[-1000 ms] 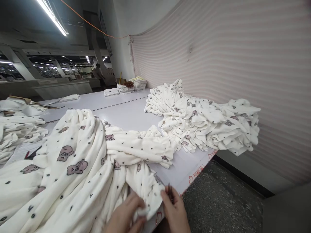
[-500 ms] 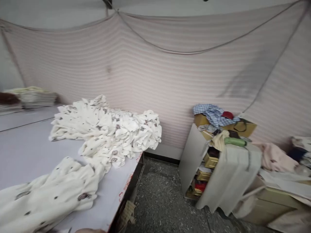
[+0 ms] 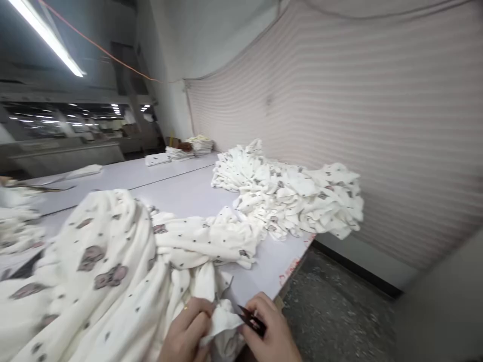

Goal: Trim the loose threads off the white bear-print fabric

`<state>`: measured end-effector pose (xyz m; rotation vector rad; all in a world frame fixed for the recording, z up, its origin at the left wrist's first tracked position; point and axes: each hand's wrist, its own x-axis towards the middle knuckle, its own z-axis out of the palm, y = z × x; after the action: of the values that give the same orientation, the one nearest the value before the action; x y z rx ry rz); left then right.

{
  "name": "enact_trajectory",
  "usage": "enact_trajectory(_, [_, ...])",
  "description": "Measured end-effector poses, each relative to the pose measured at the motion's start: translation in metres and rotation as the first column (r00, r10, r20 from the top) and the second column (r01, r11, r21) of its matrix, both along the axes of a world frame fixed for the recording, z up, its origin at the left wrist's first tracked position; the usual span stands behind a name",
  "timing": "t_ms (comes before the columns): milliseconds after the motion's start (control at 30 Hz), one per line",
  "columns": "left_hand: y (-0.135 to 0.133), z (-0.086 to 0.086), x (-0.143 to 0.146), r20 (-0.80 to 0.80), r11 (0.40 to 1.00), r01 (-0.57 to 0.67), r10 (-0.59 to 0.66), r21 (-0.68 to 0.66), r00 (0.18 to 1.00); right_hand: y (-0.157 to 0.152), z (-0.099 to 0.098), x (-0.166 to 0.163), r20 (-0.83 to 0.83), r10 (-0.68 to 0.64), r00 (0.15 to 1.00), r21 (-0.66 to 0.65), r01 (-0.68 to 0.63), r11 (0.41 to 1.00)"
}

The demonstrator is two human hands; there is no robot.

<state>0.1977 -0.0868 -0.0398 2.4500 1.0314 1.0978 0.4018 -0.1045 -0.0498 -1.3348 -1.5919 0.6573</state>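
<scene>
My left hand [image 3: 186,336] pinches a fold of white fleece fabric [image 3: 113,271] printed with pink-brown bears, at the near edge of the table [image 3: 196,188]. My right hand [image 3: 269,334] grips a small dark thread snipper [image 3: 247,315], its blades meeting the pinched fabric corner. The fabric piles up high to my left and trails across the table toward a second heap [image 3: 287,193].
A heap of the same printed pieces lies along the table's right edge by a striped pink curtain [image 3: 377,125]. Folded stacks [image 3: 188,147] sit at the far end. More white cloth [image 3: 18,221] lies at left. Speckled dark floor [image 3: 332,311] lies to the right.
The view swung right to shelves and the curtain, hands nearly out of sight, then came back to the table. Both hands are again on the fabric corner, with the snipper at it.
</scene>
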Motion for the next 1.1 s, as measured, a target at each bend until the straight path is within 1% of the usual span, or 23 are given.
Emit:
enact_trajectory(67, [0.002,0.004,0.001,-0.026,1.0,0.008,-0.008,0.029,1.0,-0.002,0.005,0.01,-0.051,0.128,0.99,-0.052,-0.131,0.99])
enact_trajectory(133, [0.003,0.005,0.003,-0.039,0.999,0.003,-0.001,0.034,0.999,-0.004,0.01,0.019,-0.038,0.213,0.976,-0.087,-0.216,0.973])
enact_trajectory(233, [0.001,0.004,0.005,-0.067,1.0,0.015,-0.014,0.02,0.998,-0.006,0.017,0.022,0.001,0.305,0.952,-0.087,-0.304,0.949])
enact_trajectory(300, [0.0,0.003,0.005,-0.08,1.0,0.025,-0.024,0.01,0.997,-0.005,0.02,0.018,0.007,0.333,0.943,-0.078,-0.331,0.94])
enact_trajectory(500, [0.001,0.004,0.005,-0.068,1.0,0.01,-0.01,0.006,0.998,0.002,0.024,0.009,0.02,0.345,0.938,-0.072,-0.343,0.937])
enact_trajectory(667, [0.002,0.003,0.004,-0.047,1.0,0.013,-0.013,-0.011,0.999,-0.001,0.016,0.009,-0.046,0.344,0.938,-0.1,-0.347,0.933])
enact_trajectory(700, [0.002,0.002,0.004,-0.037,1.0,0.008,-0.008,-0.013,0.999,-0.003,0.013,0.008,-0.08,0.318,0.945,-0.109,-0.326,0.939])
enact_trajectory(767, [0.002,0.001,0.004,-0.01,1.0,0.003,-0.004,-0.03,1.0,-0.006,0.004,0.002,-0.121,0.228,0.966,-0.114,-0.241,0.964])
enact_trajectory(800, [0.002,0.001,0.005,0.014,0.998,0.009,-0.008,-0.067,1.0,-0.006,0.0,-0.001,-0.112,0.172,0.979,-0.104,-0.183,0.978])
enact_trajectory(833, [0.003,0.002,0.005,0.048,0.99,0.015,-0.008,-0.139,0.999,-0.005,-0.004,-0.004,-0.087,0.116,0.989,-0.084,-0.124,0.989])
enact_trajectory(867, [0.004,0.004,0.005,0.086,0.969,0.019,0.003,-0.247,0.996,-0.003,-0.008,-0.006,-0.053,0.063,0.997,-0.055,-0.065,0.996])
enact_trajectory(900, [0.005,0.006,0.006,0.122,0.925,0.017,0.032,-0.38,0.992,0.001,-0.01,-0.009,-0.02,0.016,1.0,-0.026,-0.016,1.0])
enact_trajectory(933, [0.007,0.009,0.006,0.15,0.856,0.013,0.076,-0.517,0.986,0.005,-0.013,-0.011,-0.003,-0.026,1.0,-0.005,0.026,1.0])
enact_trajectory(967, [0.008,0.011,0.007,0.167,0.77,0.014,0.12,-0.638,0.979,0.01,-0.014,-0.012,-0.01,-0.058,0.998,-0.002,0.058,0.998])
enact_trajectory(1000, [0.01,0.014,0.007,0.177,0.682,0.025,0.153,-0.73,0.972,0.015,-0.016,-0.014,-0.034,-0.078,0.996,-0.017,0.077,0.997])
enact_trajectory(1033, [0.012,0.015,0.007,0.193,0.61,0.049,0.173,-0.791,0.966,0.019,-0.017,-0.015,-0.063,-0.083,0.995,-0.04,0.08,0.996])
enact_trajectory(1067, [0.014,0.016,0.006,0.22,0.558,0.082,0.185,-0.826,0.958,0.021,-0.018,-0.017,-0.093,-0.074,0.993,-0.054,0.069,0.996])
enact_trajectory(1100, [0.016,0.016,0.006,0.253,0.523,0.117,0.197,-0.844,0.947,0.023,-0.02,-0.018,-0.121,-0.054,0.991,-0.047,0.049,0.998])
